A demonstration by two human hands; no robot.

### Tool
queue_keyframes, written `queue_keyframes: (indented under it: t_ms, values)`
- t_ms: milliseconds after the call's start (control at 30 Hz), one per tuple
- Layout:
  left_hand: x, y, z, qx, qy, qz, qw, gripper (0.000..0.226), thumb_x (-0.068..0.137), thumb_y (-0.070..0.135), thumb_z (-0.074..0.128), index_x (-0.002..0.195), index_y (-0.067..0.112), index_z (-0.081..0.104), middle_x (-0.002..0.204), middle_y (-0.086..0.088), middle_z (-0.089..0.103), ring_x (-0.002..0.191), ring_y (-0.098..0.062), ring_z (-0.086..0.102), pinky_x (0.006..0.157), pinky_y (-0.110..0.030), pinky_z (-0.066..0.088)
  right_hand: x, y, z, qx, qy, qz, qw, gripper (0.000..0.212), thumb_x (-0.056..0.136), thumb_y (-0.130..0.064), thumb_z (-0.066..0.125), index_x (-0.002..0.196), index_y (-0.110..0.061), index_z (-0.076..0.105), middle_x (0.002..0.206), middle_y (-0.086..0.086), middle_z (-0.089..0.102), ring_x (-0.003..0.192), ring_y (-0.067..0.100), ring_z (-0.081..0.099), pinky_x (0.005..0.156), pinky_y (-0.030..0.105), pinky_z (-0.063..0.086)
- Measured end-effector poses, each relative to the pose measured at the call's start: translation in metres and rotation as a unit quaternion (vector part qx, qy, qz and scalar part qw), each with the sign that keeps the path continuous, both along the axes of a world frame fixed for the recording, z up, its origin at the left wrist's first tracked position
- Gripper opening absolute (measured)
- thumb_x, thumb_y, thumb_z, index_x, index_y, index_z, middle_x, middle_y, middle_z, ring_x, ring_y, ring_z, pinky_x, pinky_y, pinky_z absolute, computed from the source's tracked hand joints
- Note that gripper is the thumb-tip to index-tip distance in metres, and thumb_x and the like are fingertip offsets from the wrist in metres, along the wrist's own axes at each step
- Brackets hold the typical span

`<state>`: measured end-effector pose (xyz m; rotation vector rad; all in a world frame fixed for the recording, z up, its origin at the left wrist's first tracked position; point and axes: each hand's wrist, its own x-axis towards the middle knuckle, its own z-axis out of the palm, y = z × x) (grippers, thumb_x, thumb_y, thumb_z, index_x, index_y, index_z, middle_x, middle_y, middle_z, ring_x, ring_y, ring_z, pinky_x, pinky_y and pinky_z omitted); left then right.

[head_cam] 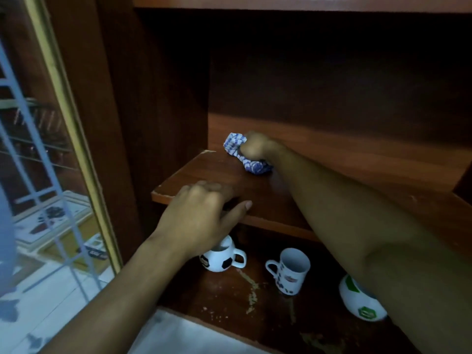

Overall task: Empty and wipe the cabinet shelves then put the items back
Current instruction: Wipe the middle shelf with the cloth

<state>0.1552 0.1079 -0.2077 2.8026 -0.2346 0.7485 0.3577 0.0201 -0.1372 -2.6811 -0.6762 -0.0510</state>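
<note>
My right hand [256, 146] grips a crumpled blue-and-white checked cloth [246, 155] and presses it onto the brown wooden shelf [357, 159], near the shelf's left inner corner. My left hand [201, 215] rests on the shelf's front left edge with its fingers on top and the thumb along the front face. The shelf carries nothing but the cloth. Below it, on the lower board, stand a football-patterned mug [222, 259], a white printed mug [290, 270] and a white-and-green mug [360, 300], partly hidden by my right forearm.
The lower board [229, 297] is scratched and stained. The cabinet's dark side wall [163, 111] rises at the left. A glass door with a yellow frame [76, 139] stands open at the far left. A pale surface [184, 338] lies at the bottom.
</note>
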Motion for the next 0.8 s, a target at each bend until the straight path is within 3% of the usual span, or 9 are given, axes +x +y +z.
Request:
queue_keyframes:
  t_ms: [200,400,500,600,800]
  values:
    - [-0.009,0.017,-0.005,-0.012,0.001,0.004,1.000,0.058,0.094,0.063,0.031,0.117,0.024,0.067,0.118,0.006,0.068,0.115,-0.016,0.058,0.096,-0.041,0.047,0.012,0.030,-0.004,0.039,0.040,0.086,0.995,0.023,0.092,-0.012,0.056,0.111,-0.010,0.068,0.106,0.008,0.071,0.095,0.022,0.065,0.084,0.032,0.050]
    - [-0.017,0.024,-0.010,-0.007,0.000,0.023,1.000,0.058,0.094,0.061,0.034,0.126,0.024,0.064,0.129,0.005,0.064,0.127,-0.018,0.053,0.104,-0.042,0.043,0.005,0.038,-0.012,0.078,0.086,0.168,0.979,0.028,0.088,-0.012,0.059,0.113,-0.022,0.068,0.107,-0.003,0.072,0.101,0.014,0.067,0.096,0.034,0.051]
    - [-0.023,0.024,-0.011,-0.006,-0.006,0.025,1.000,0.058,0.094,0.060,0.036,0.126,0.022,0.065,0.129,0.004,0.064,0.128,-0.018,0.052,0.106,-0.041,0.042,-0.009,0.035,-0.014,0.076,0.107,0.210,0.969,0.032,0.089,-0.012,0.060,0.118,-0.021,0.067,0.106,-0.005,0.073,0.099,0.010,0.067,0.094,0.030,0.051]
    - [-0.032,0.022,-0.014,0.001,-0.013,0.025,1.000,0.058,0.094,0.060,0.036,0.127,0.021,0.064,0.132,0.003,0.062,0.130,-0.018,0.050,0.110,-0.039,0.039,-0.027,0.034,-0.017,0.075,0.117,0.252,0.958,0.033,0.087,-0.011,0.061,0.117,-0.023,0.068,0.110,-0.006,0.073,0.105,0.010,0.067,0.101,0.036,0.049]
    - [-0.049,0.014,-0.015,-0.002,-0.010,0.011,1.000,0.060,0.093,0.062,0.033,0.131,0.025,0.060,0.139,0.003,0.057,0.136,-0.014,0.042,0.113,-0.024,0.027,-0.069,0.034,-0.014,0.085,0.146,0.316,0.933,0.025,0.090,-0.005,0.062,0.112,-0.015,0.068,0.105,-0.003,0.073,0.094,0.009,0.068,0.088,0.025,0.052]
